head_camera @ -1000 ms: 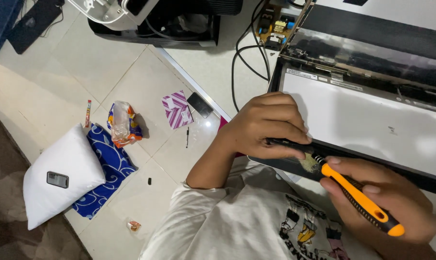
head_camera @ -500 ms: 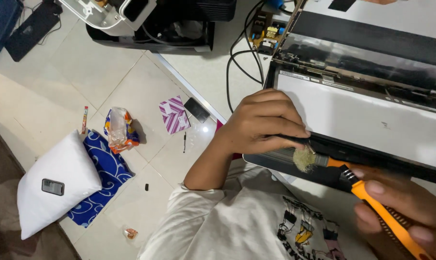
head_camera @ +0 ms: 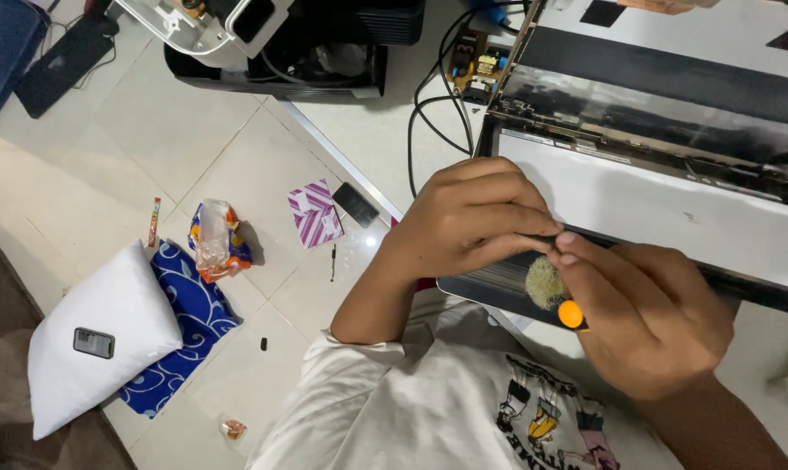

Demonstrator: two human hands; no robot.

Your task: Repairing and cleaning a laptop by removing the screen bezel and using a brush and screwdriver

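Your right hand (head_camera: 650, 318) is wrapped tight around a brush (head_camera: 557, 292), of which only the orange handle stub and dusty bristles show at the panel's (head_camera: 672, 218) near edge. Your left hand (head_camera: 472, 226) curls down on that edge, steadying it. The brush looks light and soft-tipped; hold the handle. The wide panel is probably fragile; take it by its frame.

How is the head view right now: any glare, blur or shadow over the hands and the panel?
Head view: sharp overall, evenly lit. The left hand and right hand show no motion blur, but they hide most of the orange-handled brush. Soft glare lies on the white panel and on the floor tile beside it. Shadows are faint.
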